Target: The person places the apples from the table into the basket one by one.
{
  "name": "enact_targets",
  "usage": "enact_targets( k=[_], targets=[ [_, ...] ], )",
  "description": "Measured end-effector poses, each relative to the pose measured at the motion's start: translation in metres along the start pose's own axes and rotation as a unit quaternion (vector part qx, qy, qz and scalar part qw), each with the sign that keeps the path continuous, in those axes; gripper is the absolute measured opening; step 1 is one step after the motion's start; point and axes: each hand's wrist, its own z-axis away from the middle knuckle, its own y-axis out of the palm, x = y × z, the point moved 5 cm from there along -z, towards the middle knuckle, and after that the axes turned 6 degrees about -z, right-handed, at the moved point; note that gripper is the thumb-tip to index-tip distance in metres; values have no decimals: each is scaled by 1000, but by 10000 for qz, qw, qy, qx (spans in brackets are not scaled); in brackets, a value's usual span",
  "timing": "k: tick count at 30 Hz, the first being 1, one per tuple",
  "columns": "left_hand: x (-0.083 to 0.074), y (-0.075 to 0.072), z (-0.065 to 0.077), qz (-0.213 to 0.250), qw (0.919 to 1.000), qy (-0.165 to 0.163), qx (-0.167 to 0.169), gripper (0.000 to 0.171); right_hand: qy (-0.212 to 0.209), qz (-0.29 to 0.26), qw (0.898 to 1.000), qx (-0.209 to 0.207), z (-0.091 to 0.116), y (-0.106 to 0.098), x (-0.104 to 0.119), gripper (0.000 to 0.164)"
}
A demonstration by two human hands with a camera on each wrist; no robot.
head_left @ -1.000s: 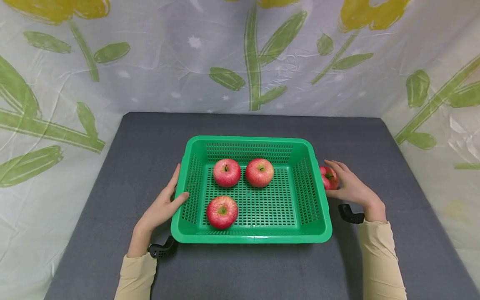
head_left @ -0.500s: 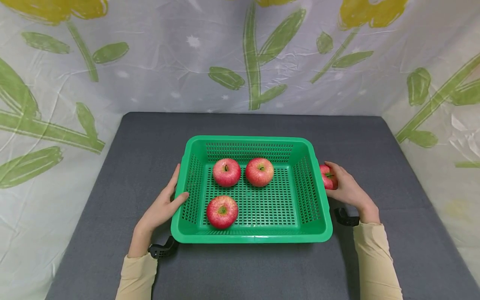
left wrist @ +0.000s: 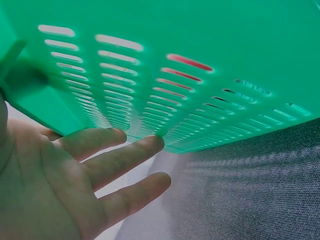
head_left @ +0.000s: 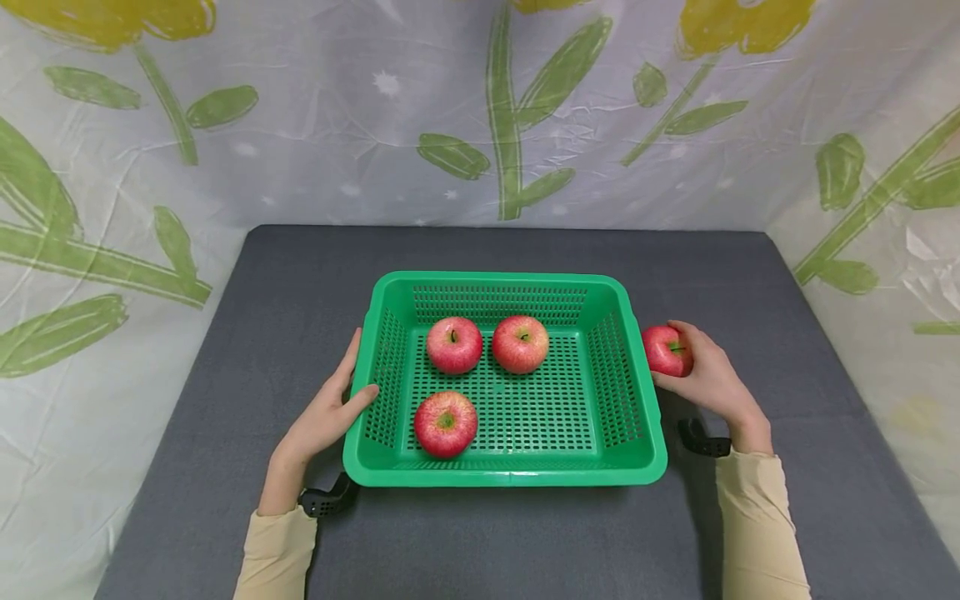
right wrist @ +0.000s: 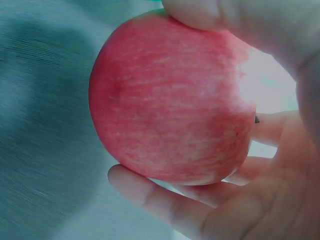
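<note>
A green plastic basket [head_left: 506,477] with slotted walls holds three red apples: one back left [head_left: 454,345], one back right [head_left: 521,344] and one front left [head_left: 446,425]. At the basket's left side, my left hand [head_left: 322,417] has its thumb over the rim. In the left wrist view its fingers [left wrist: 130,157] lie along the outside of the slotted wall. To the right of the basket, my right hand [head_left: 708,375] grips another red apple [head_left: 667,350]. The right wrist view shows this apple [right wrist: 170,100] between thumb and fingers, close beside the basket's right rim.
The basket stands in the middle of a dark grey table [head_left: 480,542]. A pale curtain [head_left: 315,108] printed with yellow flowers and green leaves hangs behind the table and on both sides. Each wrist wears a black strap with a camera.
My right hand shifts slightly left, then back to the right with the apple, which now shows more fully beside the rim. My left hand and the basket have barely moved.
</note>
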Motion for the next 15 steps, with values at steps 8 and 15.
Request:
enact_targets(
  k=[8, 15],
  targets=[
    [-2, 1, 0, -42, 10000, 58, -36, 71, -78, 113, 9976, -680, 3, -45, 38, 82],
    [-2, 1, 0, -49, 10000, -27, -34, 71, -924, 183, 9907, -980, 0, -56, 86, 86]
  ],
)
